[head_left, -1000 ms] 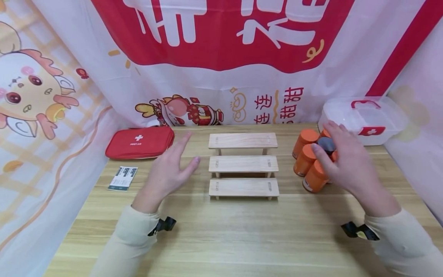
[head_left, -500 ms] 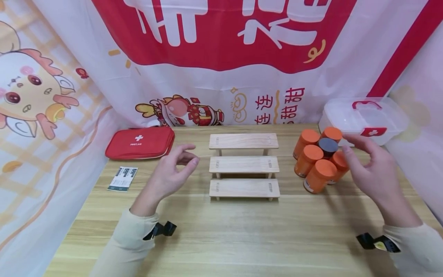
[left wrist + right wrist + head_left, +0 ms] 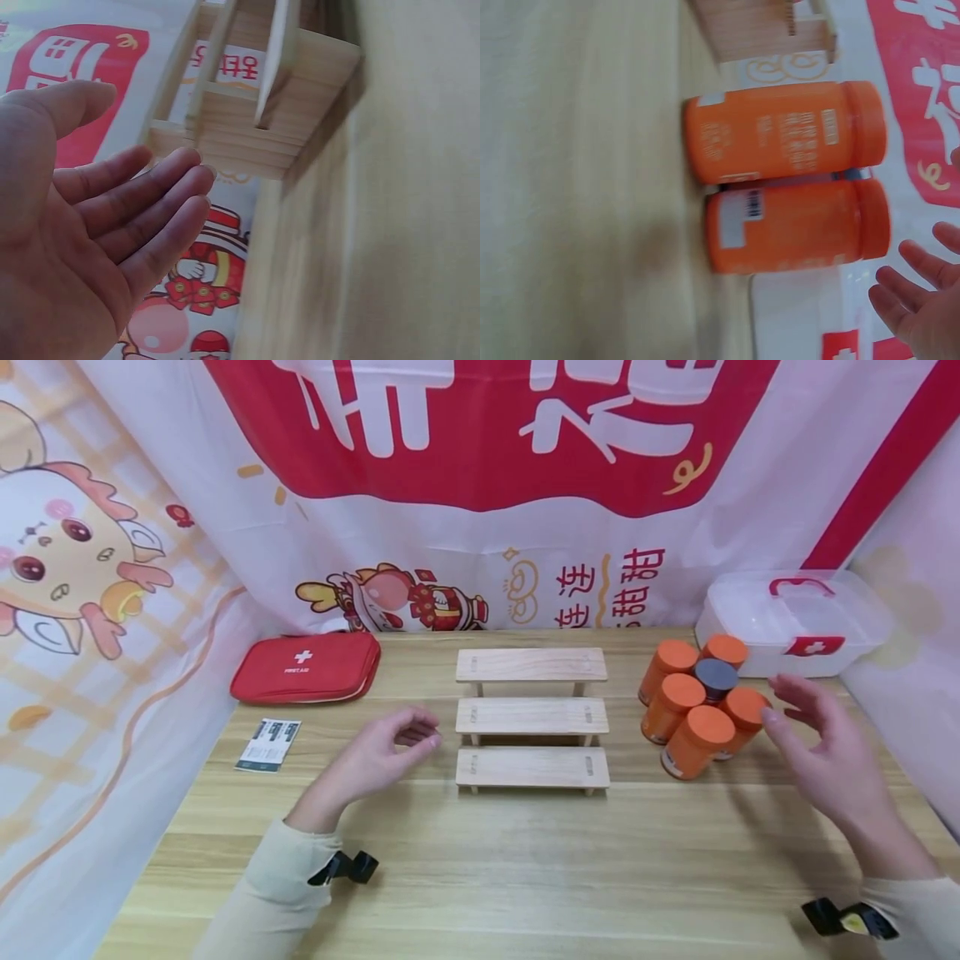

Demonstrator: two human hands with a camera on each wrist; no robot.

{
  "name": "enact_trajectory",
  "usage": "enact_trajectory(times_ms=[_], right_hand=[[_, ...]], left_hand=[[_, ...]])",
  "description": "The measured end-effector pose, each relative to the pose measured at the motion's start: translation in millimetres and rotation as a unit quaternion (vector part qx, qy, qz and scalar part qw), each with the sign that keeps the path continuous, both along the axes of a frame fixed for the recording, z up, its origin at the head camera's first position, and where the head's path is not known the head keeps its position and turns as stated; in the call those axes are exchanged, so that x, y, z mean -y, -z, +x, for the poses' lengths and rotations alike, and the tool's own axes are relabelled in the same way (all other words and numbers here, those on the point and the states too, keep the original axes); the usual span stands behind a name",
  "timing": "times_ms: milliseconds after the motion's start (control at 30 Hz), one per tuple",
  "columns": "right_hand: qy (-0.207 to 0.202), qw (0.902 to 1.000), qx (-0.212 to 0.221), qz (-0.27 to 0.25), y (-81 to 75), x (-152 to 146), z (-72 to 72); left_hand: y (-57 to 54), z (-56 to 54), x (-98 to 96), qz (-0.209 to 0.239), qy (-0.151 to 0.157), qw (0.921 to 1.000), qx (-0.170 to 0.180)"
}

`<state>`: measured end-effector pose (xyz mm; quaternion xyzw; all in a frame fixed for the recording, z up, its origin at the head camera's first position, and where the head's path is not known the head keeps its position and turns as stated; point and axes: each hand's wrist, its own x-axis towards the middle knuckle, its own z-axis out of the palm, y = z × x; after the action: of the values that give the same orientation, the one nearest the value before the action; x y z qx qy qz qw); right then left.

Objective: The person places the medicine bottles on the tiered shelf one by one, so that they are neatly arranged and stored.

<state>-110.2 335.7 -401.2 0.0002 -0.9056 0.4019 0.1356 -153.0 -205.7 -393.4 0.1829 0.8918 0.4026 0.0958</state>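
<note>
Bright, even light; blurred wrist views

staged tabletop booth: printed banner backdrop.

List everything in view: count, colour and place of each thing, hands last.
orange bottles: five, orange with orange caps, clustered at table right
grey-capped bottle: one, in the middle of that cluster
wooden step shelf: one, pale wood, three tiers, table centre
first-aid pouch: one, red with white cross, back left
clear first-aid box: one, red handle and latch, back right
card: one, white and dark green, left, before the pouch
table: one, light wood
left hand: empty, left of the shelf
right hand: empty, right of the bottles
</note>
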Motion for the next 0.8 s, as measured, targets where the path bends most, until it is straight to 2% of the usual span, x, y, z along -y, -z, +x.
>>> enact_trajectory(times_ms=[267,500,800], right_hand=[[-0.021,0.9993,-0.002,-0.031,17.7,-5.1,6.3],[-0.025,0.9986,0.001,-0.047,28.5,-9.3,9.4],[-0.022,0.9955,0.068,-0.062,38.0,-12.9,6.6]], left_hand=[[19.1,-0.2,0.0,-0.004,0.035,0.9984,0.044],[27.2,-0.5,-4.0,0.009,0.058,0.996,0.067],[35.8,-2.0,-10.7,0.019,0.078,0.9917,0.101]])
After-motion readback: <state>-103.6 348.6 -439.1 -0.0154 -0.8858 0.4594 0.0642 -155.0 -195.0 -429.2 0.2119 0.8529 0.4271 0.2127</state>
